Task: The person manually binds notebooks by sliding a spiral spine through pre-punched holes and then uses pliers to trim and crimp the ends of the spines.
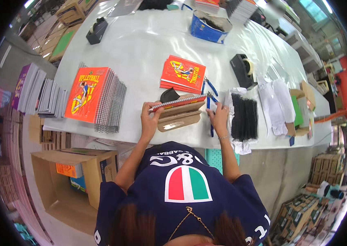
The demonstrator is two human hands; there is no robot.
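Spiral notebook [183, 101], pinched by your left hand [150, 120], extends lengthwise rightward toward your right hand [220, 117], whose grip is unclear.

Two black tape dispensers [239, 74] stand on the white table [149, 41], an open cardboard box [47, 180] near it.

On the left notebook stack [84, 92]: one-line title in large yellow capitals, upright, across the top of the orange-red cover. On the smaller notebook stack [183, 74] at mid-worktop [149, 49]: matching yellow title, turned from upright. On the dark blue shirt [140, 205]: large white characters between the striped emblem [176, 184] and the worktop; more white letters on both sleeves. On the purple book [20, 88], far left: light lettering, too small to read.
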